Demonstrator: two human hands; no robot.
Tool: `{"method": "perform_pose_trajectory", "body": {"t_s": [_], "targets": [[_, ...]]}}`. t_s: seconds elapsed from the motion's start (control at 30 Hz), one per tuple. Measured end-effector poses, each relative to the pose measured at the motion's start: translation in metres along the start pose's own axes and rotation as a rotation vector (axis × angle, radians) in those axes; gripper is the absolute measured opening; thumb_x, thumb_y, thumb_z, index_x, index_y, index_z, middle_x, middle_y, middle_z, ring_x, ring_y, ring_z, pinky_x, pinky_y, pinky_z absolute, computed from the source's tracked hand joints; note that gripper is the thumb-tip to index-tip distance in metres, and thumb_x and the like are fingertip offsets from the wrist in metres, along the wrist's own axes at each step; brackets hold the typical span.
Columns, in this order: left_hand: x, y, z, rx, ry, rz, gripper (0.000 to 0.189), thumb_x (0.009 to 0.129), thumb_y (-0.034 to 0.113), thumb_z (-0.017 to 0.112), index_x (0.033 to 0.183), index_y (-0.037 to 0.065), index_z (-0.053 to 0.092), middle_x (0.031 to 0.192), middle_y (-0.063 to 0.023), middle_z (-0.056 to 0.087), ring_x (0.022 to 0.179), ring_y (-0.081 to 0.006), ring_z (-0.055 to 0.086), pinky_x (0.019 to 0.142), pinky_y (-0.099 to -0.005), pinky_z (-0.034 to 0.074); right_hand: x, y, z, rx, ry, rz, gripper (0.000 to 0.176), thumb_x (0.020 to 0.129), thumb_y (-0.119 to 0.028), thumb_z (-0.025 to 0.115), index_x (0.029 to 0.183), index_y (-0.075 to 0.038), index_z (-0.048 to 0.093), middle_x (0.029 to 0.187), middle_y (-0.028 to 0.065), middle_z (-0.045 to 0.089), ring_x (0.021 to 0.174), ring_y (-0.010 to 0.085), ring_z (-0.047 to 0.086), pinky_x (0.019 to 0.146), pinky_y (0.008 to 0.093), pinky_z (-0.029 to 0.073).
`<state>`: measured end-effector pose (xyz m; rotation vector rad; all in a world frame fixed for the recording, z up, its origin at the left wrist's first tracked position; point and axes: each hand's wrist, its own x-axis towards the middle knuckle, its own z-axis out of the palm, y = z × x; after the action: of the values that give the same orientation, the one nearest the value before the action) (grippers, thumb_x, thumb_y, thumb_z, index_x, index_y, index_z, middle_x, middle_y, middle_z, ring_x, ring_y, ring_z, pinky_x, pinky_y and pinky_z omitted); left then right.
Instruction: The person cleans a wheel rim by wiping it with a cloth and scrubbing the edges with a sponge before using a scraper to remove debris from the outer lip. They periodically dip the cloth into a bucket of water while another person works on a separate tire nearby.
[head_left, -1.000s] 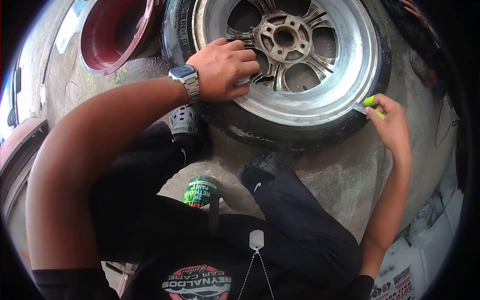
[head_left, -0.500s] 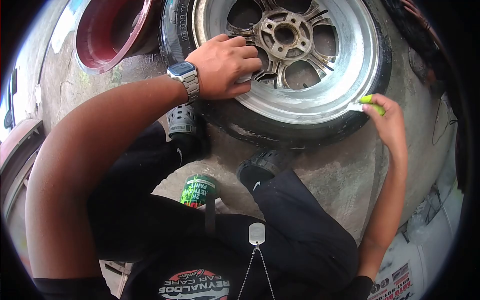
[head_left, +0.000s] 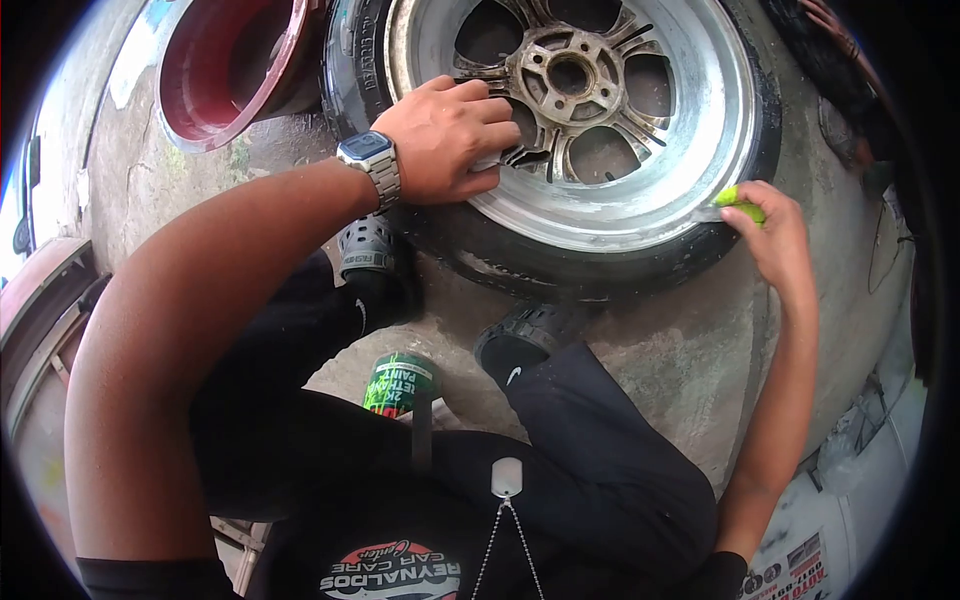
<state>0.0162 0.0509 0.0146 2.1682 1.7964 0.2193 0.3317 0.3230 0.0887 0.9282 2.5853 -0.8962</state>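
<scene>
A silver alloy wheel point(head_left: 640, 222) with a black tire point(head_left: 560, 275) lies flat on the ground before me. Its spokes and hub are grimy, and the inner barrel has whitish smears. My left hand point(head_left: 450, 140), wearing a metal watch point(head_left: 370, 160), rests on the wheel's near left edge with curled fingers. A bit of something pale point(head_left: 487, 161) shows under those fingers; its kind is hidden. At the wheel's right edge, my right hand point(head_left: 775, 235) pinches a small yellow-green tool point(head_left: 748, 212). Its pale flat tip touches the rim lip.
A dark red wheel barrel point(head_left: 190, 105) stands at upper left. Between my legs is a green paint can point(head_left: 400, 383). My clog-shod feet point(head_left: 530, 335) are close to the tire. Some dark items lie at the right, and a white printed panel point(head_left: 790, 565) is at lower right.
My right hand has shifted slightly, and the tool's tip now looks greyer and flatter against the rim. The left hand stays in nearly the same spot on the wheel.
</scene>
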Motion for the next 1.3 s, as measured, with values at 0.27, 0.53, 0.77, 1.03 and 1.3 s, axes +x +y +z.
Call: {"method": "perform_pose_trajectory", "body": {"t_s": [0.27, 0.53, 0.77, 1.03, 1.3], "targets": [[-0.001, 0.0, 0.002, 0.01, 0.03, 0.007, 0.038, 0.082, 0.031, 0.078, 0.113, 0.013, 0.066, 0.113, -0.0039, 0.064, 0.11, -0.0249, 0.061, 0.093, -0.0408, 0.051, 0.007, 0.006, -0.002, -0.047, -0.001, -0.029, 0.017, 0.086, -0.003, 0.075, 0.101, 0.005, 0.072, 0.091, 0.0157, 0.072, 0.083, 0.0236, 0.069, 0.081, 0.0355, 0.053], [0.0, 0.001, 0.001, 0.008, 0.019, 0.01, 0.04, 0.081, 0.031, 0.078, 0.115, 0.013, 0.066, 0.112, -0.0045, 0.064, 0.111, -0.0257, 0.061, 0.091, -0.0418, 0.05, 0.002, -0.009, -0.008, -0.058, -0.033, 0.083, 0.015, 0.086, -0.007, 0.076, 0.093, 0.004, 0.069, 0.074, 0.0154, 0.063, 0.068, 0.0167, 0.058, 0.069, 0.0345, 0.048], [-0.001, 0.001, 0.002, 0.004, 0.021, -0.001, 0.04, 0.081, 0.031, 0.078, 0.115, 0.013, 0.066, 0.114, -0.0041, 0.064, 0.112, -0.0261, 0.06, 0.093, -0.0421, 0.049, 0.008, 0.019, -0.006, 0.02, 0.041, 0.008, 0.018, 0.087, -0.007, 0.077, 0.098, 0.005, 0.068, 0.077, 0.0143, 0.065, 0.072, 0.0164, 0.061, 0.072, 0.033, 0.049], [0.001, 0.002, 0.001, 0.024, -0.009, -0.014, 0.041, 0.081, 0.031, 0.079, 0.116, 0.013, 0.066, 0.115, -0.005, 0.064, 0.113, -0.0267, 0.06, 0.095, -0.0425, 0.049, 0.027, 0.037, -0.014, -0.058, 0.067, -0.121, 0.017, 0.086, -0.003, 0.077, 0.098, 0.004, 0.068, 0.089, 0.0101, 0.061, 0.08, 0.0207, 0.061, 0.078, 0.0321, 0.048], [0.001, 0.001, 0.001, 0.008, 0.007, -0.001, 0.041, 0.078, 0.029, 0.08, 0.114, 0.013, 0.067, 0.114, -0.0051, 0.064, 0.112, -0.0273, 0.06, 0.095, -0.042, 0.049, 0.037, 0.043, -0.012, -0.041, 0.051, -0.191, 0.017, 0.085, -0.002, 0.077, 0.099, 0.003, 0.068, 0.09, 0.0085, 0.059, 0.084, 0.0207, 0.06, 0.08, 0.0322, 0.048]]}}
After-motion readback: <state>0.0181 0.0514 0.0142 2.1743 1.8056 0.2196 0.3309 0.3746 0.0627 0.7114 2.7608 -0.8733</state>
